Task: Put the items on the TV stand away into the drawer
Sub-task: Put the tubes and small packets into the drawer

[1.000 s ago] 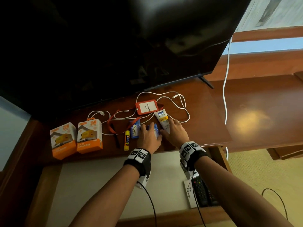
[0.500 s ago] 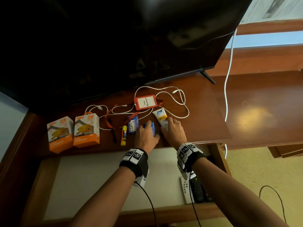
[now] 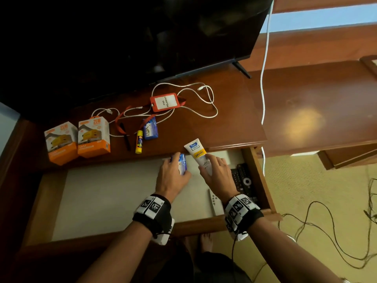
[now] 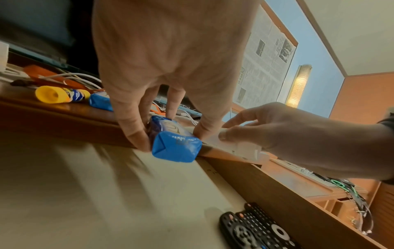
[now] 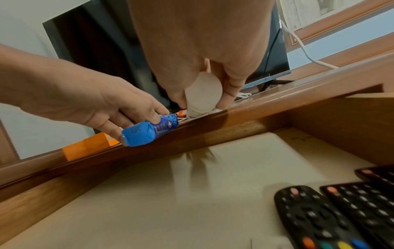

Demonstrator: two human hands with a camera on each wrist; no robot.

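My left hand grips a blue wrapped soap bar just past the TV stand's front edge, over the open drawer. Beside it my right hand holds a white and yellow cream tube by its cap end, the tube's flat end still over the stand edge. On the stand lie a second blue soap, a yellow glue stick, a black pen, two orange charger boxes, a red badge holder with its lanyard, and white cables.
Black remotes and a white remote lie at the drawer's right end. The TV overhangs the back of the stand. A white cord hangs down at the right. Dark cables trail on the floor.
Both hands have drawn back from the stand top toward me, bringing the soap bar and the tube with them to the drawer's edge. The view has also shifted.
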